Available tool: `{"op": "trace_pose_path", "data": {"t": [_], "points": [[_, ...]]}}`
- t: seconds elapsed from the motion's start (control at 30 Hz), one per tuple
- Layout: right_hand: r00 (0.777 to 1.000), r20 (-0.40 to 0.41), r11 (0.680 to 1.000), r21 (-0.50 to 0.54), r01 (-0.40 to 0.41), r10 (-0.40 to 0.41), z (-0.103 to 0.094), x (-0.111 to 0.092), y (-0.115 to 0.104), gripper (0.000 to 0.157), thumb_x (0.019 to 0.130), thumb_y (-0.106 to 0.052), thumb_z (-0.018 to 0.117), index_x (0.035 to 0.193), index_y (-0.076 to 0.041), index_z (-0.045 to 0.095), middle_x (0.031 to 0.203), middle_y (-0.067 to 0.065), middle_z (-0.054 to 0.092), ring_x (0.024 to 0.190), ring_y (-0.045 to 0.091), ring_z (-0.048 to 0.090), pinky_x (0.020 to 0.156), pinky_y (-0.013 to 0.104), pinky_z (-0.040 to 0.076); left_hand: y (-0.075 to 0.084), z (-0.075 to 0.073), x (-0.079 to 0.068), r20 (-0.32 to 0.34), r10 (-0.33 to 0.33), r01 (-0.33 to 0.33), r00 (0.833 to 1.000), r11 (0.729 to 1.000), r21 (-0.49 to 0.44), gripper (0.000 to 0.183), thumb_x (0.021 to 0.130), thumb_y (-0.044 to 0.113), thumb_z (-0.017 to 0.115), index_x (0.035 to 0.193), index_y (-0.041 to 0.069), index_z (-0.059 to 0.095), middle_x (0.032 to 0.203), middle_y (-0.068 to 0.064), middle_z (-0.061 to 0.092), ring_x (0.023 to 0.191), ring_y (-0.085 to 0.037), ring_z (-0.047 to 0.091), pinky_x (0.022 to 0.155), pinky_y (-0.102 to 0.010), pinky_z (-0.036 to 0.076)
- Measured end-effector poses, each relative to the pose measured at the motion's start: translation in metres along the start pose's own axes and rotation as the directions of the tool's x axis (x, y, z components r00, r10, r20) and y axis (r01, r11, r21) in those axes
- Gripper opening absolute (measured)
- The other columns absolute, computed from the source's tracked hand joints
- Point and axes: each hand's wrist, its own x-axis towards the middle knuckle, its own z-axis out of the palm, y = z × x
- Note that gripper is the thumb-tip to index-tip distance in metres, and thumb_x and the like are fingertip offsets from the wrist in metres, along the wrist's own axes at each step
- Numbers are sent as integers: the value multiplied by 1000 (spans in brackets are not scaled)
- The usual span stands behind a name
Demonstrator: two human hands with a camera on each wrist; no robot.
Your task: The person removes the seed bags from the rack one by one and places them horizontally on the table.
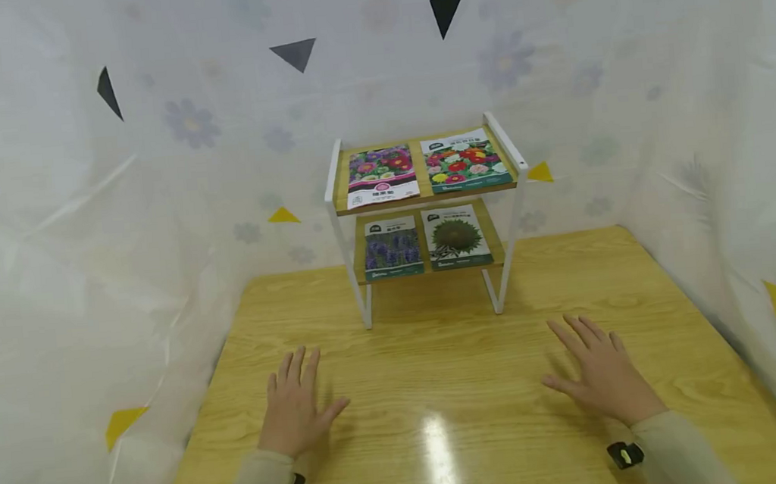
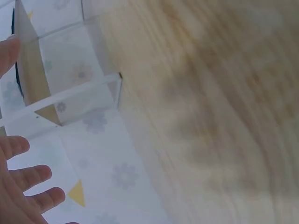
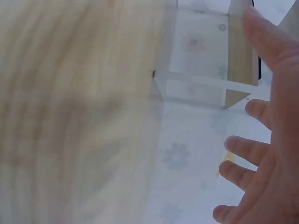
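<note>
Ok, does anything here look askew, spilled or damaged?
Nothing stands out. The white-framed rack stands upright on the table; its upper shelf and lower shelf each hold two flower-printed packets side by side, with no visible spill or damage. Left hand and right hand are empty.

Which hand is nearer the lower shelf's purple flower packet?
Left. The left hand is front-left of the purple flower packet; the right hand is farther, front-right.

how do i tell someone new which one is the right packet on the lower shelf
On the wooden table stands a white-framed rack with two shelves. On its lower shelf, two packets lie side by side; pick the right packet. It shows one big round greenish-brown bloom, while its left neighbour shows many purple flower spikes.
</note>
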Motion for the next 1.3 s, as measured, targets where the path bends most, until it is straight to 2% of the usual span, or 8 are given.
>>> {"op": "trace_pose_path", "data": {"t": [0.3,0.6,0.87,1.03,1.17,1.3], "points": [[987,-85,990,-16,139,-140,-13,31,-16,92,72,-64,62,145,-18,28,140,17,34,128,38,29,86,67,28,7,-14,20,-67,68,-72,995,996,-60,95,75,64,59,145,10,24,139,-21,33,124,-40,33,93,-60,29],[962,-103,968,-26,250,-251,-28,64,-42,92,74,-62,61,146,-19,24,145,10,29,132,34,23,98,60,23,20,-35,46,-119,155,-171,981,975,-141,95,75,62,60,143,5,26,138,-22,33,128,-35,29,100,-52,27],[914,-149,926,-40,376,-378,-48,91,-66,94,72,-56,67,145,-11,26,145,8,31,130,31,29,98,59,24,30,-64,70,-141,231,-253,963,954,-162,94,76,56,64,144,5,23,138,-21,32,127,-35,30,99,-48,31],[884,-177,902,-68,427,-432,-58,104,-77,93,72,-56,67,142,-5,32,144,11,32,131,30,28,104,53,18,32,-82,85,-159,270,-292,950,946,-140,90,77,55,63,142,4,27,138,-21,33,126,-36,32,97,-49,33],[855,-189,876,-101,473,-483,-69,117,-87,90,75,-58,63,140,-3,35,142,13,35,132,29,26,104,51,18,32,-97,101,-189,305,-331,933,936,-122,88,78,55,63,140,1,31,136,-23,35,126,-36,33,98,-50,32],[819,-189,840,-155,521,-543,-87,132,-99,88,76,-56,64,139,-1,36,140,15,37,131,30,29,102,52,23,33,-113,117,-220,342,-371,914,922,-108,85,79,54,62,138,0,34,135,-23,36,126,-36,33,99,-48,31]]}}
